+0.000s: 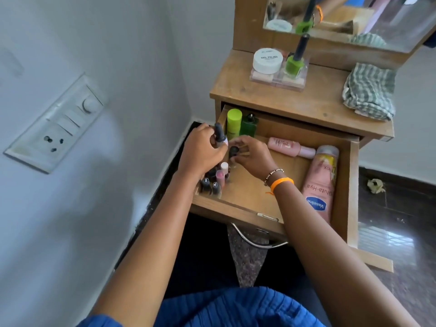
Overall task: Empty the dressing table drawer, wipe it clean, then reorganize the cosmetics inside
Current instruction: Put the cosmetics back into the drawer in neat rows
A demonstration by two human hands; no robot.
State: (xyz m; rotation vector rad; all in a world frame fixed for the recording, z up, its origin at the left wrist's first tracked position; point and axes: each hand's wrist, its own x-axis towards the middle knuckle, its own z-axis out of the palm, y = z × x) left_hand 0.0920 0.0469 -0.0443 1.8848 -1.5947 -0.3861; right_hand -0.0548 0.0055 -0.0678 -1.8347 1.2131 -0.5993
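Down in the open wooden drawer (352, 185), the left hand (200, 152) grips a black-capped nail polish bottle (220, 135), and the right hand (252, 154) pinches another dark-capped bottle (234, 151). A pink tube reading "Vaseline" and "Gluta-Hya" (320, 182) lies along the right side. On top, a white jar (267, 60) reads "NAIL POLISH".

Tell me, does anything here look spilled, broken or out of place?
Nothing looks spilled or broken. One oddity: a crumpled yellowish scrap lies on the dark floor to the right of the drawer. The striped cloth sits bunched on the tabletop, and a green nail polish bottle is still outside the drawer.
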